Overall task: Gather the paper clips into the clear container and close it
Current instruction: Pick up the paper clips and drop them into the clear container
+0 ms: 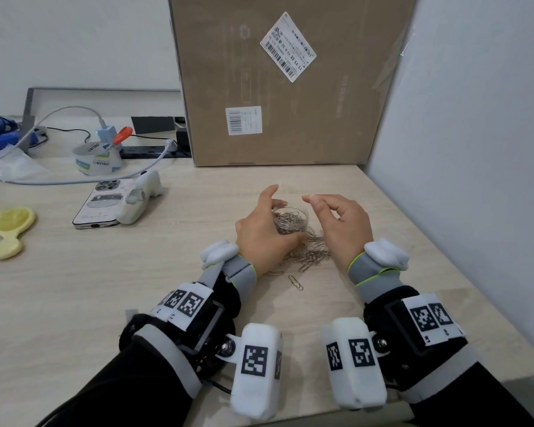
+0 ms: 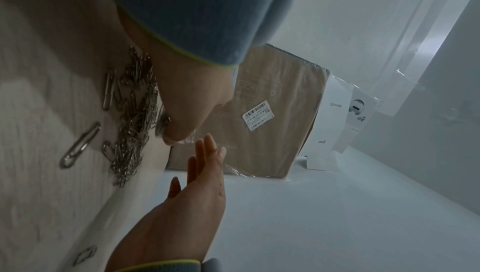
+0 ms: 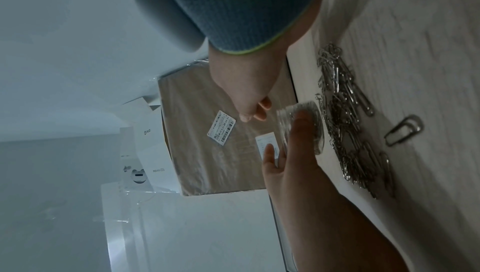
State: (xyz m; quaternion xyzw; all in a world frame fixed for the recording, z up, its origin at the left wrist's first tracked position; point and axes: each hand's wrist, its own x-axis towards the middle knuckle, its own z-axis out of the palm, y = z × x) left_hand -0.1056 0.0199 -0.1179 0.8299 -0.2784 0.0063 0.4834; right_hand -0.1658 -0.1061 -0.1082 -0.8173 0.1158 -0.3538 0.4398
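Mid-gathering: the left hand grips the clear container, the right hand hovers loosely curled and empty, and next must pinch more paper clips off the table.

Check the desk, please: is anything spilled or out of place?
Yes. Many paper clips lie loose on the desk beside the clear container, which the left hand holds; one stray clip lies apart, nearer the person.

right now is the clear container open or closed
Open. The clear container in the left hand shows a bare rim with paper clips heaped inside and no lid on it; more lie loose on the table.
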